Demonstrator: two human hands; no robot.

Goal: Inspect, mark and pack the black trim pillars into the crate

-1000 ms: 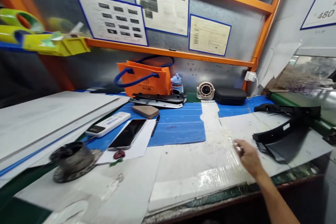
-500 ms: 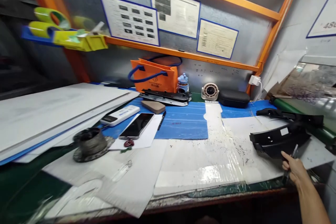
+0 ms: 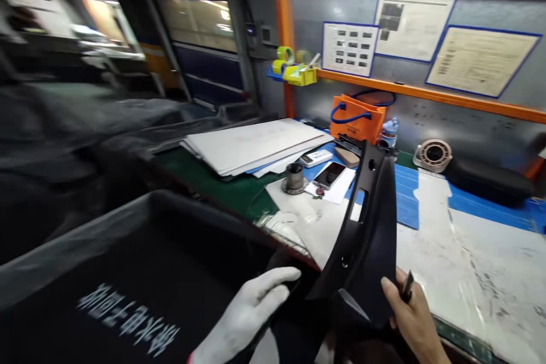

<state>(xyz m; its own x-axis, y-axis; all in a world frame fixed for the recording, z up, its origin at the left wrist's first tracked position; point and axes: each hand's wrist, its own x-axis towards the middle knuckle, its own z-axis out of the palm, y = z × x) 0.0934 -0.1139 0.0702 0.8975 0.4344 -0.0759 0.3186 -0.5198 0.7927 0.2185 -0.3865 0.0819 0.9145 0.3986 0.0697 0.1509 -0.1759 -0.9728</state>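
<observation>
My right hand point(image 3: 412, 318), bare, grips the lower end of a long black plastic trim part point(image 3: 367, 227) that stands almost upright over the bench's front edge; a thin dark tool point(image 3: 407, 285) sticks up between its fingers. My left hand point(image 3: 249, 313), in a white glove, reaches toward the part's lower left edge with fingers stretched out, touching or nearly touching it. Below and left of both hands lies a large black bin point(image 3: 128, 284) with white printed lettering.
The workbench point(image 3: 469, 261) carries a phone point(image 3: 329, 174), a remote, a metal cup, a stack of white sheets point(image 3: 256, 145), an orange bag point(image 3: 357, 118), a small fan point(image 3: 433, 153) and a black case point(image 3: 490, 182). Posted sheets hang above an orange shelf rail.
The view has swung left. My right hand went to the black part at the bench's right and now holds it up in front of me. My gloved left hand has come into view.
</observation>
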